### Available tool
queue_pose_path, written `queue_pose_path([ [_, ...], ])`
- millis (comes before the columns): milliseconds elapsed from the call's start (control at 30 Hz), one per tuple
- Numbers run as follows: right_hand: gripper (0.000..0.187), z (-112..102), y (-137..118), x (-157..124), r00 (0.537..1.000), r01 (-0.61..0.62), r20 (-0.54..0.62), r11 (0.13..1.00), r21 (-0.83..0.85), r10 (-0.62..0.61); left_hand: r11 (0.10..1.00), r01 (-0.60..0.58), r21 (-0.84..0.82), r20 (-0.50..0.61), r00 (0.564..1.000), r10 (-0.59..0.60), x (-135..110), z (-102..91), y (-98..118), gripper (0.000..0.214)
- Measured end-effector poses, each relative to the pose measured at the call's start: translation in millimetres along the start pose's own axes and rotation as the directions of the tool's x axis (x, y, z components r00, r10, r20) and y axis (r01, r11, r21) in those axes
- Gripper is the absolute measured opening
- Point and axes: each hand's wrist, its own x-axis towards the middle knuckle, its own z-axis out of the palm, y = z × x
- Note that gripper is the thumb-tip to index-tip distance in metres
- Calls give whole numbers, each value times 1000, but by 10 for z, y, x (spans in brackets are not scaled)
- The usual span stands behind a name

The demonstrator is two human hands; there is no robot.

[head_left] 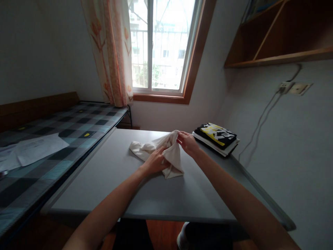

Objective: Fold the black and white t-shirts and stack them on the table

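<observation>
tabletop [104, 173] cloth [174, 156], illegible bed [101, 113] papers [41, 149]

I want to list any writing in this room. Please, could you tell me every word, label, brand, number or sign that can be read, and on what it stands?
No text can be read.
Folded black cloth: white and yellow print, too blurred to read.
Papers on the bed: faint marks, too small to read.
Pale cloth: no writing to be seen.

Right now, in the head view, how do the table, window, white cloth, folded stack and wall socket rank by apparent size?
1. Table
2. Window
3. White cloth and folded stack: too close to rank
4. Wall socket
</observation>
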Motion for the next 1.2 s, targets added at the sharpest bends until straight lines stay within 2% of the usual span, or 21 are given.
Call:
queue_pose_path([
  [133,24,-112,-124,71,982,115,-152,993,23,-110,983,25,-183,99,995,-7,-20,-17,-38,36],
  [233,22,-346,-269,108,959,194,-217,980,30,-183,947,38,-319,134,991,6,4,-126,-115,41],
  [300,23,-579,-398,115,941,244,-246,970,12,-234,922,57,-384,67,997,-33,24,-279,-222,43],
  [367,22,-857,-536,103,911,295,-301,955,-2,-282,915,60,-399,-110,988,-113,36,-480,-372,30],
  [400,22,-1002,-599,90,888,319,-352,948,6,-296,918,56,-393,-227,961,-156,37,-582,-454,21],
  [433,21,-1143,-652,71,860,340,-411,940,16,-304,914,54,-402,-358,909,-212,36,-676,-534,17],
  [500,18,-1386,-720,19,807,366,-502,931,11,-311,885,52,-464,-566,750,-341,32,-815,-660,18],
  [567,15,-1537,-736,-40,788,366,-527,930,-16,-319,850,56,-524,-666,595,-450,30,-871,-720,19],
  [600,14,-1572,-731,-67,793,357,-521,934,-21,-315,841,63,-537,-688,544,-480,30,-874,-726,19],
  [667,10,-1564,-714,-107,816,331,-500,944,-10,-291,838,77,-541,-711,491,-504,33,-854,-702,18],
  [700,9,-1525,-710,-119,825,315,-494,949,-3,-275,838,79,-540,-712,488,-505,36,-844,-679,19],
  [767,7,-1391,-718,-127,821,286,-513,958,-10,-251,837,80,-541,-688,530,-496,57,-845,-622,25],
  [867,10,-1042,-758,-129,811,253,-523,963,-92,-263,841,54,-539,-588,691,-421,169,-896,-487,47],
  [900,13,-887,-775,-133,837,250,-471,960,-123,-279,839,38,-543,-537,752,-382,233,-912,-418,57],
  [967,20,-543,-815,-141,922,278,-242,951,-135,-303,829,12,-559,-427,853,-300,389,-921,-247,74],
  [1000,23,-375,-841,-140,943,303,-117,949,-87,-312,824,3,-566,-374,890,-260,469,-915,-154,79],
  [1033,25,-226,-873,-133,942,334,-34,942,-21,-335,823,-8,-569,-331,918,-219,539,-905,-68,82],
  [1067,26,-108,-910,-116,931,364,1,930,52,-364,825,-25,-565,-307,934,-182,595,-898,0,80],
  [1133,23,-4,-995,-49,913,407,-35,899,164,-407,829,-60,-556,-326,933,-150,638,-914,47,65],
  [1167,22,-26,-1037,-1,909,416,-74,889,189,-409,827,-66,-558,-366,914,-175,621,-946,16,55],
  [1200,20,-94,-1073,52,907,420,-116,887,193,-405,819,-54,-571,-424,874,-238,581,-997,-51,45],
])
